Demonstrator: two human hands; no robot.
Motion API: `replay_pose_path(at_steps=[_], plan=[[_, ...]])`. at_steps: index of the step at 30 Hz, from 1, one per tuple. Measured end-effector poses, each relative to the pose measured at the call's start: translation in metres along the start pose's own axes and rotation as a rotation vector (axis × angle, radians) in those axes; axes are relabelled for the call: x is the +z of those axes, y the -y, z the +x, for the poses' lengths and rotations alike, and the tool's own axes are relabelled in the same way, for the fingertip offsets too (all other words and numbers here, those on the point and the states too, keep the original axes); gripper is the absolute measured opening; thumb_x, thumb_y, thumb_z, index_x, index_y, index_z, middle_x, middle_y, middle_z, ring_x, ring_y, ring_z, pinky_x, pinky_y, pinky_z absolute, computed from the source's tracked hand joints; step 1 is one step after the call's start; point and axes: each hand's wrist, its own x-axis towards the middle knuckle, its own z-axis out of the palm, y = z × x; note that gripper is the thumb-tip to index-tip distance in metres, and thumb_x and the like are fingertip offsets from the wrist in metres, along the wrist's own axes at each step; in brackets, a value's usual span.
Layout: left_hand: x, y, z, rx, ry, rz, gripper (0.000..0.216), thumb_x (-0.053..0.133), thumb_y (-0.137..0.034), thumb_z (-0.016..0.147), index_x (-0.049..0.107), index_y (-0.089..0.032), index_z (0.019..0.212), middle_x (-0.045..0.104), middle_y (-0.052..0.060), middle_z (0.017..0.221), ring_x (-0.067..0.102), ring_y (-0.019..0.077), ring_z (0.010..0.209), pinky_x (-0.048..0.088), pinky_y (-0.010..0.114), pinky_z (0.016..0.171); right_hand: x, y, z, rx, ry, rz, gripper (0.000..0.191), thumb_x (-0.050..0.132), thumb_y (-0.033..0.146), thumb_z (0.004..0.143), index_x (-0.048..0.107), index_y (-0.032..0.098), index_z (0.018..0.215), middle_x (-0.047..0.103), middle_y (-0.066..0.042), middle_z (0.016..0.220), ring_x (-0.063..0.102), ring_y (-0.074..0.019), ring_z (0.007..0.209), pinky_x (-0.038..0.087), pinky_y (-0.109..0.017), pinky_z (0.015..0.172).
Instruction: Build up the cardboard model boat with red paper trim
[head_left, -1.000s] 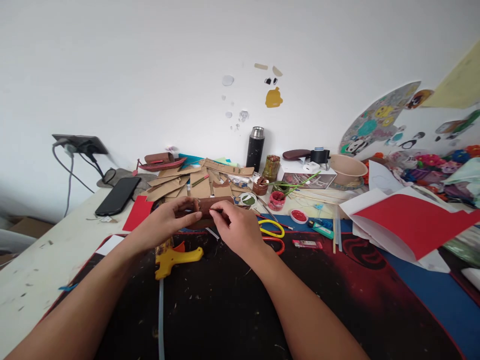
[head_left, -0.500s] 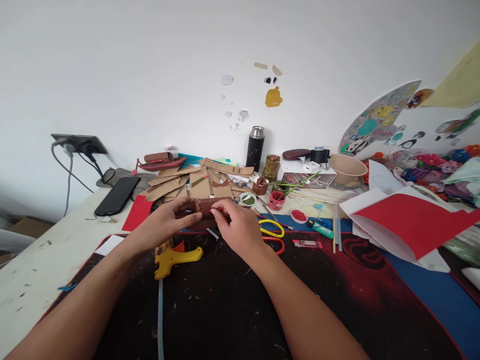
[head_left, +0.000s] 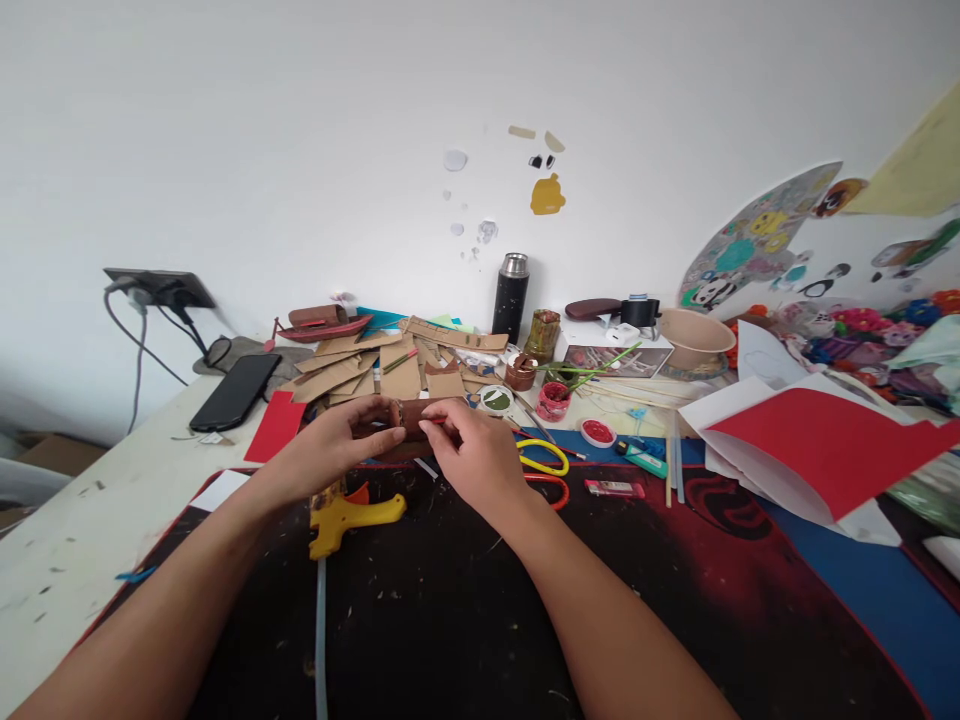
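Observation:
Over the back edge of the dark mat I hold up what looks like a brown cardboard model boat (head_left: 415, 410) with a rounded cover. My left hand (head_left: 361, 432) grips its left end, thumb in front and fingers behind. At its right side, my right hand (head_left: 474, 445) pinches a small, thin red piece (head_left: 436, 421) against the front of the model. My fingers hide much of the hull and the right end. Just below my left hand lies a yellow glue gun (head_left: 352, 520), a pale glue stick trailing from it.
Cardboard scraps (head_left: 397, 368) pile up behind my hands, near a finished-looking red model boat (head_left: 330, 328). Scissors (head_left: 547, 457), paint pots (head_left: 553, 398) and a pink lighter (head_left: 613, 489) lie rightward. A black flask (head_left: 510, 300) stands at the wall; a phone (head_left: 235, 392) lies left.
Almost nothing differs. The model has tilted or dropped very slightly between my hands, and my right fingertips have shifted a little on the red piece.

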Motion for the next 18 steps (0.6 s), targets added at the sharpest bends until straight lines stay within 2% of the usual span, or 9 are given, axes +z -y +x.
replay_pose_path(at_steps=[5, 8, 14, 18], plan=[[-0.002, -0.004, 0.001, -0.020, -0.012, -0.029, 0.065, 0.086, -0.078, 0.075, 0.082, -0.025, 0.112, 0.087, 0.011, 0.120, 0.081, 0.0377, 0.112, 0.068, 0.048, 0.098, -0.003, -0.001, 0.001, 0.048, -0.090, 0.194, 0.021, 0.065, 0.039, 0.108, 0.079, 0.026, 0.116, 0.085, -0.004, 0.093, 0.080, -0.0225, 0.084, 0.058, -0.031, 0.079], [-0.004, -0.005, 0.001, -0.024, -0.024, -0.039, 0.065, 0.086, -0.079, 0.074, 0.083, -0.024, 0.108, 0.087, 0.011, 0.118, 0.081, 0.0396, 0.115, 0.068, 0.050, 0.102, -0.006, -0.002, 0.004, 0.102, -0.163, 0.348, 0.027, 0.061, 0.046, 0.108, 0.077, 0.024, 0.109, 0.083, -0.005, 0.091, 0.078, -0.0219, 0.081, 0.058, -0.030, 0.074], [-0.005, 0.003, 0.002, -0.027, -0.063, -0.155, 0.072, 0.089, -0.079, 0.074, 0.085, -0.022, 0.118, 0.086, 0.014, 0.129, 0.079, 0.0417, 0.123, 0.065, 0.054, 0.110, -0.007, -0.008, 0.010, 0.226, -0.189, 0.533, 0.037, 0.064, 0.058, 0.105, 0.069, 0.023, 0.093, 0.065, 0.001, 0.069, 0.061, -0.0172, 0.062, 0.047, -0.027, 0.058], [-0.005, 0.007, 0.003, -0.019, -0.107, -0.214, 0.073, 0.092, -0.078, 0.072, 0.086, -0.024, 0.121, 0.085, 0.014, 0.133, 0.078, 0.0432, 0.126, 0.064, 0.055, 0.111, -0.003, -0.014, 0.012, 0.301, -0.194, 0.677, 0.050, 0.064, 0.072, 0.103, 0.065, 0.024, 0.092, 0.059, 0.003, 0.068, 0.051, -0.0147, 0.057, 0.040, -0.026, 0.054]])
